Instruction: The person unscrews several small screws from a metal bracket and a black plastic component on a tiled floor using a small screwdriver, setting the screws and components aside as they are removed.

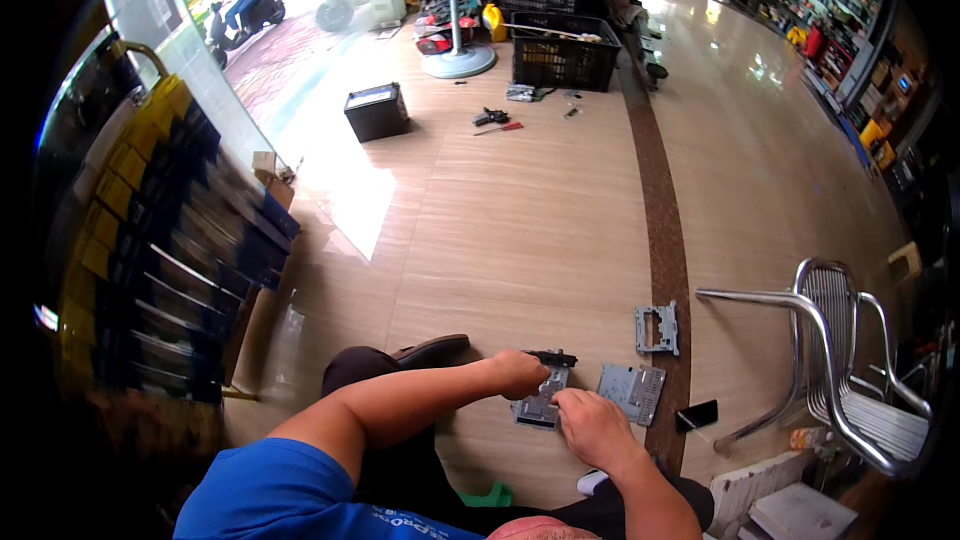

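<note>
Both hands, left (520, 373) and right (592, 427), grip closed on grey metal part (540, 406).

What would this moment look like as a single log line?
left hand on small grey metal chassis on wooden floor | right hand on same chassis | flat grey metal plate beside

We see a pale wood-grain floor (520, 220) with a dark brown stripe (665, 240) running through it; grey metal plates (632, 390); a black phone (697, 414); a shiny chrome chair (850, 360); black crates (565, 52); a blue sleeve (270, 495); yellow-and-navy stacked boxes (150, 230).
</note>
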`<act>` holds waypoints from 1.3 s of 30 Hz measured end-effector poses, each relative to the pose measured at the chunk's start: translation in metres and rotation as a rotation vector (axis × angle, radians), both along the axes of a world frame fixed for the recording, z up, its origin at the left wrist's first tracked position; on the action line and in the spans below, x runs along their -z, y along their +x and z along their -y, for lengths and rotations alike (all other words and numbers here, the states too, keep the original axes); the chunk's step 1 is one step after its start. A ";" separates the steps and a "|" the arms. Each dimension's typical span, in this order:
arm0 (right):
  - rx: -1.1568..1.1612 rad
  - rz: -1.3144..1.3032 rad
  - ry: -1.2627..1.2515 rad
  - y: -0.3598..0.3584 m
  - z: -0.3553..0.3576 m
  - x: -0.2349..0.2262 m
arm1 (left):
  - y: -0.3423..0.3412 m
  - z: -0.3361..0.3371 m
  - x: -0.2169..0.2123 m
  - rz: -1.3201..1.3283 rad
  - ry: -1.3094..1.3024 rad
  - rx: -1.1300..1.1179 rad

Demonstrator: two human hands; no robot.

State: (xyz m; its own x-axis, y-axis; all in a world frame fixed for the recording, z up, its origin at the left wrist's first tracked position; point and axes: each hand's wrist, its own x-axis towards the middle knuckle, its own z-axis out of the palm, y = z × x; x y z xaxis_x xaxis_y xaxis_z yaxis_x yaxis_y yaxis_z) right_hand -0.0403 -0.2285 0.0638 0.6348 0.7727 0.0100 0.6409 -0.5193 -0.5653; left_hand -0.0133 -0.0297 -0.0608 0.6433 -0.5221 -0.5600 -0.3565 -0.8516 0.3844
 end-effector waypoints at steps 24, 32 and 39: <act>0.018 -0.051 -0.113 -0.001 -0.004 0.008 | -0.003 -0.002 -0.028 0.036 -0.045 -0.017; 0.043 -0.069 -0.127 0.002 -0.002 0.009 | 0.001 -0.002 -0.027 -0.006 -0.042 -0.053; 0.052 -0.073 -0.183 0.012 -0.002 0.008 | -0.002 -0.009 -0.013 0.030 -0.011 -0.091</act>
